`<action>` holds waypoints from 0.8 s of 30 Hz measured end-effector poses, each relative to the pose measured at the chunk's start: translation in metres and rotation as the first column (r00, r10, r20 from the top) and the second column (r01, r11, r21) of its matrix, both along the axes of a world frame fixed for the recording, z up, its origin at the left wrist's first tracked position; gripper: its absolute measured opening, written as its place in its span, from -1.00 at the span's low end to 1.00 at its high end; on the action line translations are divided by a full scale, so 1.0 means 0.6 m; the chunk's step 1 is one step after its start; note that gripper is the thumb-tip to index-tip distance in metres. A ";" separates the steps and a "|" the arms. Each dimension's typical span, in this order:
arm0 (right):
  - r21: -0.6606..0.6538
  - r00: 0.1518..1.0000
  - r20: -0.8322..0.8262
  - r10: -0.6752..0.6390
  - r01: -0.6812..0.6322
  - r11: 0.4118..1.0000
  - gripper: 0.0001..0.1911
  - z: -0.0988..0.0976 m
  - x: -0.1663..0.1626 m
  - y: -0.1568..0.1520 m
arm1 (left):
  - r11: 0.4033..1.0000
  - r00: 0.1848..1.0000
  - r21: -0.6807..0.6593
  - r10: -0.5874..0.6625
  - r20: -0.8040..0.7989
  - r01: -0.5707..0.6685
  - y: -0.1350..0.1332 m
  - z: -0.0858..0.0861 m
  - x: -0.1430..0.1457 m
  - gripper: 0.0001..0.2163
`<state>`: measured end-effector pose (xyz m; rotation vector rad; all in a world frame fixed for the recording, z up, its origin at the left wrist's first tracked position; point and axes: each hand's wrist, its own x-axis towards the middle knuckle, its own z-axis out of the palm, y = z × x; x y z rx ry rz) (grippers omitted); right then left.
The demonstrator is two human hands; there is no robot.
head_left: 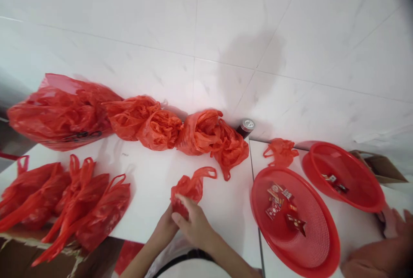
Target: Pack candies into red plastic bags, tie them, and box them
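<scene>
Head view: both my hands, left hand and right hand, clench a small red bag on the table, left of the near red basket. Risk: thin plastic slips or tears w/ a hard pull, contents spill.

No lettering can be read. The dark can shows a white emblem on its top, and the small packets carry print too blurred to read.

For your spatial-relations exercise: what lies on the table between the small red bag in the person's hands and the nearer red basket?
Only bare white table lies between small red bag and nearer red basket, per the head view.
</scene>
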<state>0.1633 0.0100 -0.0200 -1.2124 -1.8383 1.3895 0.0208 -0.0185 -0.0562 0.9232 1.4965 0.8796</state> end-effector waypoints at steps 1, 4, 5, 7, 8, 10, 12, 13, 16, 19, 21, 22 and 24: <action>0.024 1.000 -0.004 -0.008 0.008 1.000 -0.47 0.006 0.002 -0.004 | 0.999 1.000 0.021 0.023 0.017 -0.024 0.009 0.007 0.007 -0.64; 0.098 0.992 -0.027 -0.122 0.124 0.987 -0.55 0.009 0.012 -0.003 | 0.994 0.990 -0.024 0.110 0.086 -0.108 0.027 0.028 0.018 -0.69; 0.118 0.984 -0.040 -0.174 0.177 0.977 -0.62 0.006 0.014 0.000 | 0.993 0.986 -0.042 0.119 0.118 -0.115 0.029 0.035 0.019 -0.68; 0.156 0.958 -0.054 -0.283 0.288 0.945 -0.77 -0.001 0.012 0.007 | 0.993 0.971 -0.067 0.109 0.213 -0.097 0.027 0.049 0.021 -0.64; 0.169 0.943 -0.049 -0.329 0.333 0.928 -0.81 -0.005 0.010 0.010 | 0.993 0.956 -0.087 0.096 0.277 -0.075 0.023 0.058 0.022 -0.62; 0.178 0.930 0.023 -0.367 0.357 0.917 -0.85 -0.014 0.010 0.020 | 0.989 0.906 -0.145 0.094 0.412 -0.037 0.015 0.079 0.024 -0.62; 0.150 0.937 0.177 -0.300 0.276 0.949 -0.86 -0.021 0.022 0.032 | 0.976 0.853 -0.217 0.117 0.509 -0.004 0.009 0.098 0.016 -0.65; 0.124 0.934 0.259 -0.248 0.222 0.967 -0.87 -0.025 0.034 0.037 | 0.967 0.838 -0.255 0.138 0.528 0.002 0.008 0.105 0.007 -0.68; 0.035 0.903 0.409 -0.129 0.126 0.991 -0.90 -0.036 0.086 0.045 | 0.934 0.848 -0.350 0.244 0.471 -0.074 0.016 0.101 -0.042 -0.80; -0.014 0.875 0.475 -0.099 0.120 0.993 -0.90 -0.049 0.127 0.042 | 0.912 0.937 -0.311 0.321 0.136 -0.267 0.027 0.072 -0.098 -0.84; -0.023 0.856 0.505 -0.109 0.140 0.990 -0.88 -0.058 0.135 0.038 | 0.905 0.927 -0.200 0.361 -0.105 -0.375 0.027 0.058 -0.114 -0.81; -0.025 0.847 0.517 -0.124 0.160 0.987 -0.76 -0.063 0.132 0.036 | 0.907 0.907 -0.119 0.379 -0.185 -0.404 0.026 0.055 -0.111 -0.78; -0.031 0.829 0.537 -0.157 0.205 0.978 -0.43 -0.072 0.119 0.032 | 0.942 0.889 0.105 0.337 -0.310 -0.320 0.019 0.055 -0.084 -0.74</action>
